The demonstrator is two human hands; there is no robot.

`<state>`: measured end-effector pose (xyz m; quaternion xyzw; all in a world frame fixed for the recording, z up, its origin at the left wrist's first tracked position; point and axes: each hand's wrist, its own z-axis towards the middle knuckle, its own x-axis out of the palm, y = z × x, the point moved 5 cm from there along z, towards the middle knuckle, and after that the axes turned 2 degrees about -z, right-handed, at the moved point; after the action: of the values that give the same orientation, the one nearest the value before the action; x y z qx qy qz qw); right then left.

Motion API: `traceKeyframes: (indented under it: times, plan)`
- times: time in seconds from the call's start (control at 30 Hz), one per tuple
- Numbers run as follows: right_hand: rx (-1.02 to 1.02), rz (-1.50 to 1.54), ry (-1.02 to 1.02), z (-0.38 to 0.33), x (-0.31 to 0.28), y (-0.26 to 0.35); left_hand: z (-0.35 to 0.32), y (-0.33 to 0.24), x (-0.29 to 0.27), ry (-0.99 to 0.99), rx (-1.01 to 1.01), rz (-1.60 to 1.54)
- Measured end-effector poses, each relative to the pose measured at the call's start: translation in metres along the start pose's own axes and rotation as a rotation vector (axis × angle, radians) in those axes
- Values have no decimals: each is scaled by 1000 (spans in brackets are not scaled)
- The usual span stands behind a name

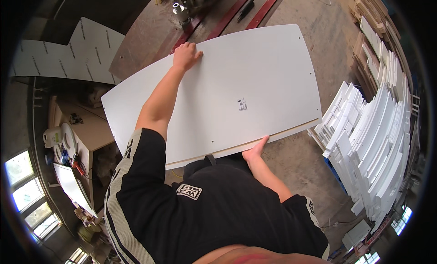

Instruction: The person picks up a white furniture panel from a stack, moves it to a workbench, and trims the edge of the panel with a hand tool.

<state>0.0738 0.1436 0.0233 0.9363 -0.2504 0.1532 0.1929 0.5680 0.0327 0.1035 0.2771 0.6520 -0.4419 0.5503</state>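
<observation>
A large white panel (pixel 264 72) lies in front of my body, its near long edge close to my waist. Small dark holes dot its margins, a groove runs along the near edge, and a printed label (pixel 241 104) is stuck on its face. With fingers curled at the far edge, my left hand (pixel 185 57) grips the panel left of its middle. My right hand (pixel 256 151) holds the near edge from below, thumb along the rim; its other fingers are hidden under the board.
Beyond the panel stands a worktable (pixel 145 38) with red strips (pixel 265 10), a metal fitting (pixel 181 12) and a black tool (pixel 246 10). White boards (pixel 373 145) are stacked at right. A wooden cabinet (pixel 84 123) and a printed sheet (pixel 82 52) are at left.
</observation>
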Motion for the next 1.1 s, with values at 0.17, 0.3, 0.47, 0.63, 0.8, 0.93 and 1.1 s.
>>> traceKeyframes:
  times: [0.17,0.3,0.47,0.63,0.8,0.93,1.1]
  plan:
    - [71,-43,44,4,17,-8,-48,-34,37,28,61,38]
    - [204,-145,8,-4,40,-15,-60,-51,49,-11,2,51]
    - [543,-1098,60,-1,17,14,-44,-57,45,-10,-41,65]
    - [257,-2018,380,-8,113,103,-42,-54,42,18,-64,74]
    - [-817,-1982,312,50,285,194,-37,-57,39,47,-91,69]
    - [-1358,-1875,441,147,432,233,-32,-59,38,7,-95,46]
    - [-1933,-2016,567,255,571,245,-28,-61,39,10,-85,73]
